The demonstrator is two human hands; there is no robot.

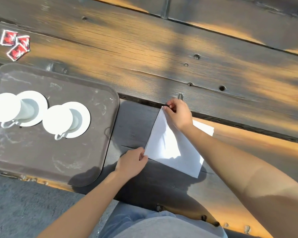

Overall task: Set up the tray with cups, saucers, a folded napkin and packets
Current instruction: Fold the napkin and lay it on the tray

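A white napkin (169,145) lies folded over on the wooden table, just right of the brown tray (62,152). My right hand (178,114) pinches the napkin's far corner. My left hand (132,162) pinches its near left corner. On the tray stand two white cups on white saucers: the left cup (5,107) on its saucer (39,103) and the right cup (58,119) on its saucer (83,114). Three red packets (15,44) lie on the table beyond the tray at the far left.
The table is made of dark, weathered planks (162,57) with gaps and bolt holes. Its near edge runs below the tray, with grey ground (24,212) beyond it. My forearms reach in from below, over my jeans.
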